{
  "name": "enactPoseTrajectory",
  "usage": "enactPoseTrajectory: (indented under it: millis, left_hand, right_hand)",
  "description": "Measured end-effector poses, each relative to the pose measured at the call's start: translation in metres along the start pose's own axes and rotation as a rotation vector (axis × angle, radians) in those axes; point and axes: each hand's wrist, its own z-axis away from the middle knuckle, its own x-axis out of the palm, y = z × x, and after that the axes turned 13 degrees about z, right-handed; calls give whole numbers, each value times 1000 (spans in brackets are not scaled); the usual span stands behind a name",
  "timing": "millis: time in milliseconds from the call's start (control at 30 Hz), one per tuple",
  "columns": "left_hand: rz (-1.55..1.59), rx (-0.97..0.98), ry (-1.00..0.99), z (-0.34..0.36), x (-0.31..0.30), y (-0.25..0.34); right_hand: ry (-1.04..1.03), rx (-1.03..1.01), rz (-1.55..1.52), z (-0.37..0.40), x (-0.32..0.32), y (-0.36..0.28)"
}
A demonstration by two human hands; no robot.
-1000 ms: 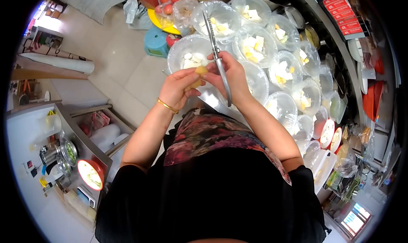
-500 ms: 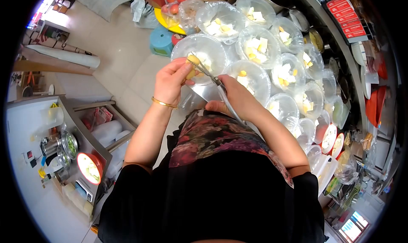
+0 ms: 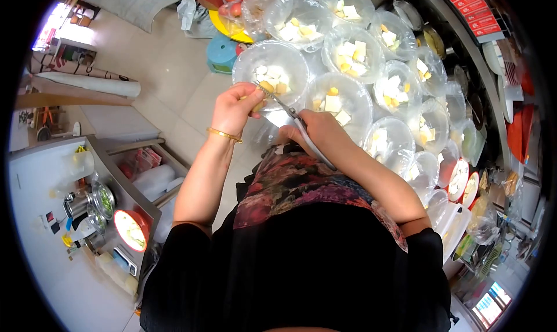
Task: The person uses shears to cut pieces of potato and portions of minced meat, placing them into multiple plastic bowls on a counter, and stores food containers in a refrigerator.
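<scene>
My left hand point(image 3: 234, 108), with a gold bangle at the wrist, pinches a pale yellow piece of food point(image 3: 259, 103) by its lower part. My right hand point(image 3: 325, 129) is wrapped round the grey handles of a pair of scissors point(image 3: 284, 107). Their toothed blades reach left to the top of the yellow piece, right at my left fingertips. Just beyond both hands stands a clear, plastic-lined bowl point(image 3: 242, 59) with white chunks point(image 3: 271, 75) and yellow pieces in it. Beside it, another lined bowl point(image 3: 361, 91) holds white squares and a yellow bit.
Several more lined bowls point(image 3: 376, 47) with white and yellow pieces crowd the right side. Tomatoes point(image 3: 235, 10) in a bag and a blue stool point(image 3: 221, 52) are at the back. On the left counter point(image 3: 35, 158) sit metal pots and a red bowl point(image 3: 131, 230).
The yellow piece and scissor tips have shifted slightly down, and less yellow shows above my left fingers. More of the bowl's white and yellow pieces is visible. The view has turned a little.
</scene>
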Motion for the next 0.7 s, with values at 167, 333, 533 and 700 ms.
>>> enactPoseTrajectory:
  millis: [167,333,533,700]
  left_hand:
    - [-109,-157,-40,-15,-4,2]
    - [-267,-51,-38,-22,-4,15]
    - [188,-169,-219,-42,-10,19]
    - [405,-152,-357,-62,18,27]
  right_hand:
    - [-39,18,21,0,-1,5]
    - [-116,179,53,-1,-10,10]
    - [18,269,-17,-4,-34,16]
    - [106,240,-93,-16,-40,18]
